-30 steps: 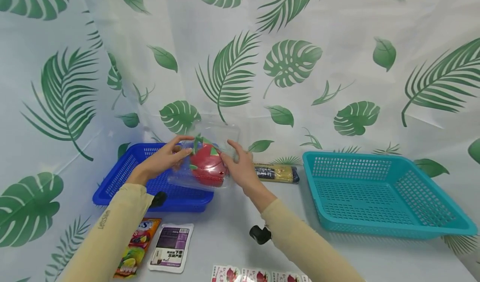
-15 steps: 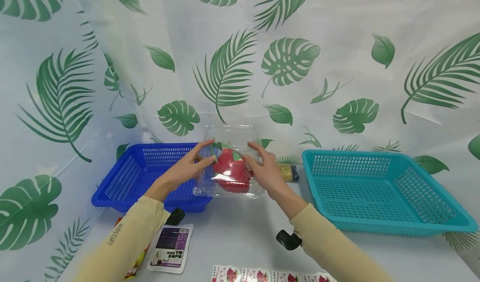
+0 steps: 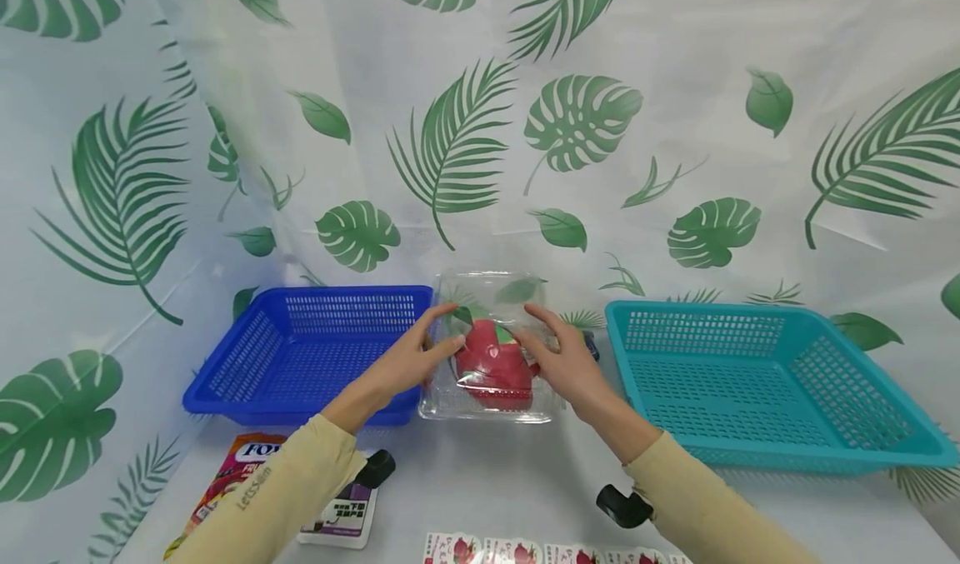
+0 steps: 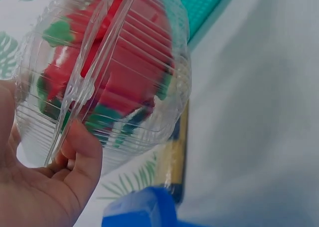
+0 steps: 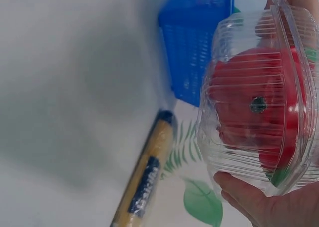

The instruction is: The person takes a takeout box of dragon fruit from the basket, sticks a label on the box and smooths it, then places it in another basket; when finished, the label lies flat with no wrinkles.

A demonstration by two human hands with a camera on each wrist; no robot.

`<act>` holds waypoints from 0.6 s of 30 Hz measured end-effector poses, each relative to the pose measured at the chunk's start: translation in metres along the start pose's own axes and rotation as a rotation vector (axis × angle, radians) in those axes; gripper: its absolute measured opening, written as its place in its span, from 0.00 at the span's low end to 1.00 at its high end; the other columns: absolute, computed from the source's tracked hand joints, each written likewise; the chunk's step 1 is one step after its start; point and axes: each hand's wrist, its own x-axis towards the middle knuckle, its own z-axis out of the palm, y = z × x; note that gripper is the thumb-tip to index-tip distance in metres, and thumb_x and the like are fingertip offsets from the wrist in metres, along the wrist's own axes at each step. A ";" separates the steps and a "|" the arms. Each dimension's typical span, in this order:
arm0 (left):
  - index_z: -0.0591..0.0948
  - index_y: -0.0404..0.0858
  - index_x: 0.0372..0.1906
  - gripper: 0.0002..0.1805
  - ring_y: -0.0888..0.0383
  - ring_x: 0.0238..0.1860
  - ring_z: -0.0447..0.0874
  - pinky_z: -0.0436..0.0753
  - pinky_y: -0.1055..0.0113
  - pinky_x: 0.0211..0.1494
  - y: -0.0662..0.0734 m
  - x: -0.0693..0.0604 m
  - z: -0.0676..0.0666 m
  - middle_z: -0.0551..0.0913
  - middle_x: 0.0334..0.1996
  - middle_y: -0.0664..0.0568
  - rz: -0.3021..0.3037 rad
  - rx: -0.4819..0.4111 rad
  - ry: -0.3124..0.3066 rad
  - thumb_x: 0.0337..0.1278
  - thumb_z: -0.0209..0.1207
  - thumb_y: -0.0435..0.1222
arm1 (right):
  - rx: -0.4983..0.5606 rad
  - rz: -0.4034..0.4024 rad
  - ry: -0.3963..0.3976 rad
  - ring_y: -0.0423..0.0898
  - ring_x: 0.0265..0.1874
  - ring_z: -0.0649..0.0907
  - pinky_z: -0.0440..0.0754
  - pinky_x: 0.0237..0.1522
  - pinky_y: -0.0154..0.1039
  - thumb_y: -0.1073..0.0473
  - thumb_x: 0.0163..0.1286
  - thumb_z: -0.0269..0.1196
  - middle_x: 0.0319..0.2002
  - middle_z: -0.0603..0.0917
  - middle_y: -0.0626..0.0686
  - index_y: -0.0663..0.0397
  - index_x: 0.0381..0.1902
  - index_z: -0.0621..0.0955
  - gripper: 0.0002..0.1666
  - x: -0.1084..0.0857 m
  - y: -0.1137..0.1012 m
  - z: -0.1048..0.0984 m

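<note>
Clear plastic clamshell (image 3: 489, 287) w/ round red-green contents (image 3: 497, 378), fingers of L hand (image 3: 407, 362) & R hand (image 3: 568, 366) gripping opp. sides, prob. for balance.

In the head view, most of the yellow package (image 5: 149, 169) is hidden behind the clear container (image 3: 441, 397) and the right hand (image 3: 573, 370). The orange packet (image 3: 234, 471) and purple-and-white packet (image 3: 350, 518) are partly covered by the left sleeve (image 3: 292, 472). The labels (image 3: 517, 551) are cut off by the bottom edge, their fine print unreadable.
</note>
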 end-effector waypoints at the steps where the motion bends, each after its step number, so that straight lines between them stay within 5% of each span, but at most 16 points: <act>1: 0.59 0.61 0.73 0.33 0.55 0.21 0.68 0.74 0.65 0.27 0.000 0.000 0.003 0.68 0.32 0.46 -0.005 -0.004 0.001 0.67 0.57 0.51 | -0.003 0.004 -0.003 0.59 0.53 0.78 0.81 0.51 0.51 0.45 0.74 0.57 0.69 0.64 0.59 0.39 0.75 0.61 0.35 -0.001 0.001 -0.002; 18: 0.58 0.59 0.74 0.34 0.56 0.19 0.68 0.74 0.65 0.24 -0.008 -0.001 0.038 0.70 0.29 0.47 -0.051 -0.009 -0.021 0.67 0.55 0.55 | -0.055 0.010 -0.028 0.54 0.46 0.81 0.83 0.47 0.48 0.46 0.73 0.58 0.68 0.65 0.63 0.46 0.75 0.60 0.38 -0.016 0.022 -0.015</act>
